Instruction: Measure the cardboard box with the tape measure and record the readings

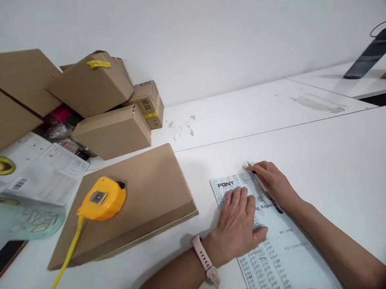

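A printed report sheet [291, 234] with handwriting over much of it lies on the white table, a round red stamp near its bottom. My left hand [237, 223], a pink band on its wrist, rests flat on the sheet's upper left part with fingers stretched out. At the sheet's top edge, my right hand [274, 182] is closed around a slim black pen [278, 207]. One end of the pen shows by the fingertips, the other below the hand.
Left of the sheet, a yellow tape measure [105, 199] sits on a flat cardboard box [153, 185], its tape drawn out. More cardboard boxes [113, 130] are stacked against the wall. Papers [57, 168] and a pale green bag [32, 222] lie far left. A dark stand [372, 52] is at back right.
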Tool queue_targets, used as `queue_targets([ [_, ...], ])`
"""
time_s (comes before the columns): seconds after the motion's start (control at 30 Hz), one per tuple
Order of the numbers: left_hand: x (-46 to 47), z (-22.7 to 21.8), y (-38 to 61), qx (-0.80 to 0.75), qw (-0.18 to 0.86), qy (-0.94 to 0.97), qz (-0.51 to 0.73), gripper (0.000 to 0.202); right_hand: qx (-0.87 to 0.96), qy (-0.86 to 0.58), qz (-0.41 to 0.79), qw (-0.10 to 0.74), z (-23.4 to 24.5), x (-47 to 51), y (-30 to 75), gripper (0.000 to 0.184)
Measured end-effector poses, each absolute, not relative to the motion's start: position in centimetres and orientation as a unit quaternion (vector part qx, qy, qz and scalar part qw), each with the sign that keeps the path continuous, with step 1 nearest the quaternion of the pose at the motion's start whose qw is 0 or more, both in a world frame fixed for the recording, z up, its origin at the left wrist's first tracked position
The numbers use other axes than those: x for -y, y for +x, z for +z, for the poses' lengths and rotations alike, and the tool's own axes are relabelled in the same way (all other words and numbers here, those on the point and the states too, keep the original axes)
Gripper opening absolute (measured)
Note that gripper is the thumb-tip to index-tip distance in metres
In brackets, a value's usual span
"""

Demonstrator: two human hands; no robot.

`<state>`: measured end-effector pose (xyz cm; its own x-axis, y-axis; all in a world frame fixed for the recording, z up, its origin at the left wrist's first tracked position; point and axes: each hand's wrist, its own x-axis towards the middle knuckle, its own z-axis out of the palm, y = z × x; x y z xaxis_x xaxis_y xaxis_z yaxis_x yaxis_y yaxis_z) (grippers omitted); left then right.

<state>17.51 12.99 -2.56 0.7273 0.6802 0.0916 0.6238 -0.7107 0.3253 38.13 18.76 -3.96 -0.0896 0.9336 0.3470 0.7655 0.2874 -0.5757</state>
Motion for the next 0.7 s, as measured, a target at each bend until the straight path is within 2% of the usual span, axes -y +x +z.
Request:
queue_targets([
  [0.13,-10.7,1.1,16.3,-0.346,0.092,0.913,0.196,0.042,0.737,-0.579,0.113,0.329,-5.0,-18.9,38.8,0.056],
  [0.27,-8.6,7.0,10.9,-0.401,0.01,0.815,0.419,0.02,0.712,-0.597,0.107,0.354,-6.1,-19.5,39.3,0.044],
  [0.37,-8.9,9.8,4.3,-0.507,-0.139,0.693,0.493,0.021,0.704,-0.593,0.109,0.375,-6.9,-19.9,39.5,0.035],
  [0.4,-9.4,10.2,2.2,-0.545,-0.167,0.66,0.49,0.021,0.702,-0.593,0.106,0.381,-7.1,-20.0,39.6,0.037],
  [0.43,-9.9,10.5,0.2,-0.583,-0.169,0.636,0.477,0.031,0.697,-0.594,0.1,0.388,-7.3,-20.0,39.6,0.04],
  [0.5,-11.0,10.7,-2.6,-0.66,-0.098,0.596,0.447,0.055,0.685,-0.605,0.092,0.395,-7.4,-19.9,39.5,0.047],
  [0.57,-11.5,10.9,-3.9,-0.698,0.022,0.554,0.454,0.068,0.671,-0.615,0.085,0.406,-6.8,-19.6,39.0,0.05],
  [0.7,-10.6,11.8,-3.7,-0.658,0.172,0.514,0.522,0.064,0.65,-0.606,0.057,0.454,-2.3,-17.9,36.6,0.049],
])
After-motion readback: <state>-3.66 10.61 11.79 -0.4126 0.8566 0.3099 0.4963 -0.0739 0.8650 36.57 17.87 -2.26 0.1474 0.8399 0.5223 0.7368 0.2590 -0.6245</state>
